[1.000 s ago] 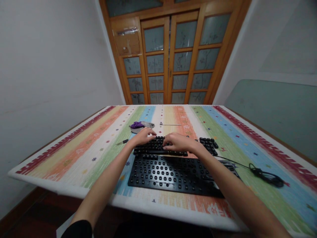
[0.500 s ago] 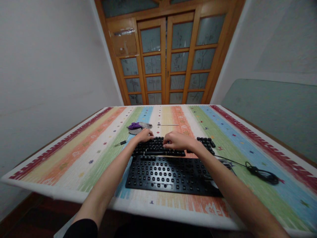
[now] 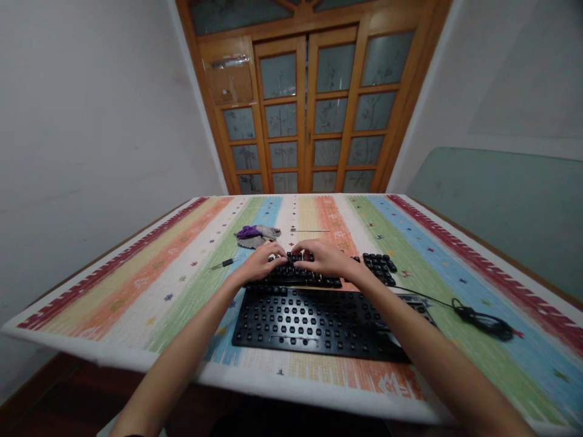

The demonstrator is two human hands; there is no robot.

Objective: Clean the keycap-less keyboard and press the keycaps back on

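Observation:
Loose black keycaps (image 3: 314,281) lie in rows on the cloth behind a black keyboard (image 3: 291,325) with most of its keys bare. My left hand (image 3: 264,262) rests over the left part of the rows, its fingers curled round keycaps; a small whitish spot shows between thumb and finger. Beside it my right hand (image 3: 324,258) bends its thumb and fingers round keycaps in the middle of the rows. The palms and fingers partly cover what they grip. A separate block of keycaps (image 3: 379,267) lies to the right. A few keycaps sit at the keyboard's upper left.
A grey and purple cloth (image 3: 257,235) lies behind my left hand. A small tool with a black handle (image 3: 227,263) is to the left, and a thin rod (image 3: 312,230) lies farther back. The coiled cable (image 3: 483,318) rests on the right of the striped tablecloth (image 3: 150,267).
My right hand has shifted slightly left and opened its thumb away from the fingers. My left hand has moved a little down, and its thumb now shows beside the keycaps.

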